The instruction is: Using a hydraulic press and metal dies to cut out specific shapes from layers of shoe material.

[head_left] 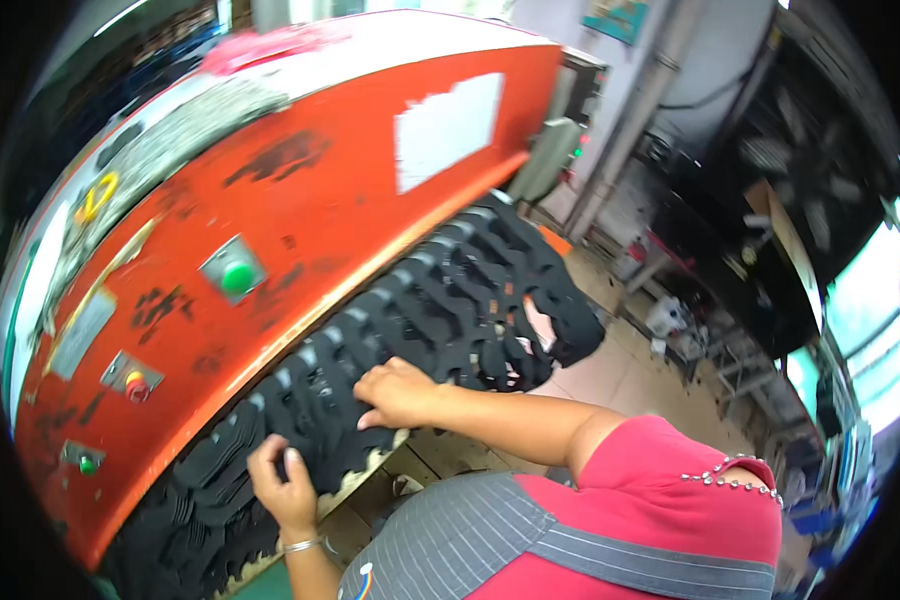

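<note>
A long black sheet [420, 310], full of wavy cut-outs, lies in folds along the front of an orange machine [340, 170]. It looks like soft foam or cloth; which one I cannot tell. My right hand [398, 393] reaches across to the sheet's near edge, fingers bent over a strip and thumb below them. Nearer the left end, my left hand [283, 485] has its thumb and bent fingers apart, with nothing visible between them. It is beside stacked black cut pieces [215, 465], partly touching the black material.
Green buttons [238, 277] and a red knob [137, 388] stick out from the machine's front. Yellow-handled scissors [97, 198] lie on its top ledge. A pale ragged-edged board [362, 475] shows under the black material. A large dark fan [800, 160] stands at the right.
</note>
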Demonstrator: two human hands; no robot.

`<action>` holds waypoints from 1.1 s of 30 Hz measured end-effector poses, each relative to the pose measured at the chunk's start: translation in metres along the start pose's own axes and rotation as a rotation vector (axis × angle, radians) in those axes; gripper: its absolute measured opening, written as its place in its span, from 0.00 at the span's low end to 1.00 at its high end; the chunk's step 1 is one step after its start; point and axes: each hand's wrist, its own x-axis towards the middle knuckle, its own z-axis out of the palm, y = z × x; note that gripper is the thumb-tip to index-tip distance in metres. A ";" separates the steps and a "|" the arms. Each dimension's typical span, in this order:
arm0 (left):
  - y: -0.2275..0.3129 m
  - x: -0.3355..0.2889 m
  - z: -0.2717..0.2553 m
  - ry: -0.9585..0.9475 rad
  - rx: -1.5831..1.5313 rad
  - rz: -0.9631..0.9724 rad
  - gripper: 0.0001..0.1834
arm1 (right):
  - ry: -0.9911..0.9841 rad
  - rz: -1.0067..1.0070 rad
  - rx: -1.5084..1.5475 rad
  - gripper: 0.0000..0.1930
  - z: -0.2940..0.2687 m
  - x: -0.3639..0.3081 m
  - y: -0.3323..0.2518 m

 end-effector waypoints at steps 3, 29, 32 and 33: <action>0.036 -0.020 0.067 -0.252 0.010 -0.040 0.06 | 0.109 -0.112 -0.150 0.20 0.012 -0.032 0.025; 0.079 -0.103 0.126 -0.458 0.313 -0.250 0.14 | -0.357 -0.362 -0.114 0.18 0.015 -0.096 0.065; 0.103 -0.084 0.096 -0.892 0.201 -0.453 0.17 | -0.436 -0.479 0.367 0.16 -0.036 -0.077 0.083; 0.097 -0.073 0.086 -0.866 0.212 -0.500 0.17 | -0.313 -0.447 0.403 0.16 -0.044 -0.060 0.081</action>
